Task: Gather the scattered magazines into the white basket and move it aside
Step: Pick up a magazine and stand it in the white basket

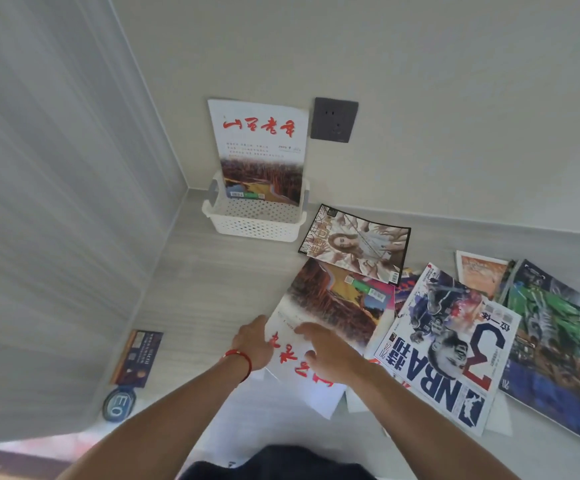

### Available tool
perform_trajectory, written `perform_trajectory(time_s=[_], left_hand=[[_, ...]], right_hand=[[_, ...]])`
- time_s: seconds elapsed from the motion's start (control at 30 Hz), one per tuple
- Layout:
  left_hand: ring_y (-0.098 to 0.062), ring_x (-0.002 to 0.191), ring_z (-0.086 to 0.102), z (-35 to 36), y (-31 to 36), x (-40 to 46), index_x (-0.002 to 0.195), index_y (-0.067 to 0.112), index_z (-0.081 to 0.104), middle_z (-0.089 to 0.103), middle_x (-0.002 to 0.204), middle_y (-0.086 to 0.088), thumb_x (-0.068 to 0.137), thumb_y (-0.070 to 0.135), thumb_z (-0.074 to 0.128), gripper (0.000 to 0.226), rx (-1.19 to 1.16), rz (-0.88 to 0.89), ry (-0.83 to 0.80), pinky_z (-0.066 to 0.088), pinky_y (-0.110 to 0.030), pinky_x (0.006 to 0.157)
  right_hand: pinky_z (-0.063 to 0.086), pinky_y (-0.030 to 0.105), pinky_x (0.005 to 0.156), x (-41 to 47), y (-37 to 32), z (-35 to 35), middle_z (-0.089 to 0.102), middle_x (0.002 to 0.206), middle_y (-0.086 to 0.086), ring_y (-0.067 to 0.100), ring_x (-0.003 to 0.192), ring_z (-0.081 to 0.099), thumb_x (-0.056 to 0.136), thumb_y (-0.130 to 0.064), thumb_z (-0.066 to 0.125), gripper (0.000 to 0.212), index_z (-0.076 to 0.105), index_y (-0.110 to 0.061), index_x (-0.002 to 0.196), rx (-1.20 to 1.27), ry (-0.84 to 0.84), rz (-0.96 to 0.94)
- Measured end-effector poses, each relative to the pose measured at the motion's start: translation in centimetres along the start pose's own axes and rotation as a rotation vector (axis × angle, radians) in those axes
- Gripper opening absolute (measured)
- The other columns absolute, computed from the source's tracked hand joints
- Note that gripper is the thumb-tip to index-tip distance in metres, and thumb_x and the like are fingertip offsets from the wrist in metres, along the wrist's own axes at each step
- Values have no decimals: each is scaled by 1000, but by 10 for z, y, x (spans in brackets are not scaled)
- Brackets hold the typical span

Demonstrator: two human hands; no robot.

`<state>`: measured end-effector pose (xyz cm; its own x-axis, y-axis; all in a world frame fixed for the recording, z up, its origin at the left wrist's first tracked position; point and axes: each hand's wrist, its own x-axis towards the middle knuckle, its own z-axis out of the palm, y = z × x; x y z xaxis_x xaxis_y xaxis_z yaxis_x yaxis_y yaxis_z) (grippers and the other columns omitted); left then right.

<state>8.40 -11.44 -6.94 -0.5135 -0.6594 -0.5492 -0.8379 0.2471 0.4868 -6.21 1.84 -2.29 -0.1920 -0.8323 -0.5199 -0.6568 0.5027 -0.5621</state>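
Head view: white basket (255, 221) at the far table (212, 289) corner, one magazine (260, 150) standing upright inside, leaning on the wall. Left hand (252, 341) grips the left edge of a landscape-cover magazine (330, 323); right hand (330, 351) lies on its cover, fingers curled at the edge. To the right lie overlapping magazines, including an NBA issue (451, 348).

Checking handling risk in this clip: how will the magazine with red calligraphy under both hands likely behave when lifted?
The magazine looks thin and glossy, so it will probably sag if lifted by one edge. Both the left hand and right hand are on its near end, which should help support it. Lying on other magazines, it may slide easily.
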Motion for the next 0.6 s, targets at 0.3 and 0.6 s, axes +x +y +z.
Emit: perform_trajectory(time_s=[0.3, 0.6], left_hand=[[-30, 86, 68, -126, -3, -14, 108, 39, 52, 72, 93, -4, 92, 16, 61, 29, 341, 431, 95, 54, -39, 73], [-25, 117, 59, -145, -24, -3, 129, 22, 48, 57, 127, -3, 64, 58, 84, 82, -617, -15, 530, 49, -42, 103]], right_hand=[[14, 47, 127, 39, -39, -48, 32, 163, -1, 19, 151, 28, 95, -20, 65, 70, 32, -30, 155, -361, 256, -303], [50, 27, 72, 43, -54, -108, 73, 93, -12, 5, 82, 67, 98, -13, 64, 17, 72, -18, 111, 432, 370, -97]])
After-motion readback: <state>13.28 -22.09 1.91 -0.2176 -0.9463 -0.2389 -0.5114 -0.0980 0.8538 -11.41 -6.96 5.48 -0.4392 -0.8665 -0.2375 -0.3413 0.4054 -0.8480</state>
